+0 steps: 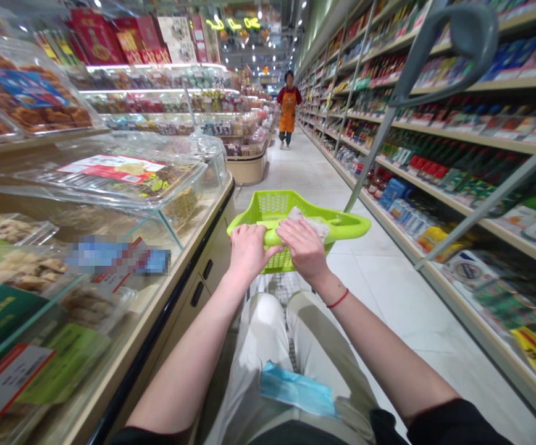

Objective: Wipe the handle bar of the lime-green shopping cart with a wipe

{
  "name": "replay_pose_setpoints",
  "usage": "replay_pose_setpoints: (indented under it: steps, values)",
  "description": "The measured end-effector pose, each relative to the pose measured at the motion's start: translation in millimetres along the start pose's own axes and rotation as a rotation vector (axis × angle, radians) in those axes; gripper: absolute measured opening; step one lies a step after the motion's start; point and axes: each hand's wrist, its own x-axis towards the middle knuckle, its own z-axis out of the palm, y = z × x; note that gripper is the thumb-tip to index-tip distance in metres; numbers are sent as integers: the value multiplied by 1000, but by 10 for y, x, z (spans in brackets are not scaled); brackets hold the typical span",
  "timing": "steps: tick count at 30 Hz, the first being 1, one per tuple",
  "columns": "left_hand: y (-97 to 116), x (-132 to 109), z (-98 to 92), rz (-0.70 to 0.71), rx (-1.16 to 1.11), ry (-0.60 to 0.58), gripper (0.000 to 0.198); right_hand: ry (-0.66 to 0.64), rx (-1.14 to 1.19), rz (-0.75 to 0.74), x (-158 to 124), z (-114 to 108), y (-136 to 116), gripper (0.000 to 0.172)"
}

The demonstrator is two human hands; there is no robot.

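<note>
Ahead, shelves [481,141] line white tiles [296,164] beyond the basket [354,227].

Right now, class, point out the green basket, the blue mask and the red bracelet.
Green basket [272,201], head view: its far wall, with holes.
Blue mask [298,389], head view: its middle.
Red bracelet [339,300], head view: its band.

Basket [351,227]: bright green, upright, open-topped, holes pierced through its walls; stands in the aisle [374,272].
Wrap [318,227]: thin, whitish, crumpled, partly hidden, at the basket's near side.
</note>
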Motion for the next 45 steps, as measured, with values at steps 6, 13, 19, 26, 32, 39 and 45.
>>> replay_pose_setpoints:
  steps: [6,13,19,26,32,39,45]
  values:
    - [-30,-3,14,15,-7,7,42,-130,-80,-30,-93,-223,334,29]
    - [-37,-2,-1,8,-30,5,47,-47,-6,-37,-309,-525,696,32]
    - [-14,3,-6,-1,-15,9,45,-116,-2,-137,-70,-275,317,34]
    - [-46,-11,1,14,6,23,41,-238,-19,-284,38,-255,261,39]
    - [-55,-5,-3,14,-25,14,49,-317,-11,-327,-196,-650,740,51]
    - [-18,-7,-39,-7,-21,-4,44,-303,29,-325,-193,-560,708,54]
    - [-11,-8,0,-11,10,10,29,-291,65,-382,64,-184,316,46]
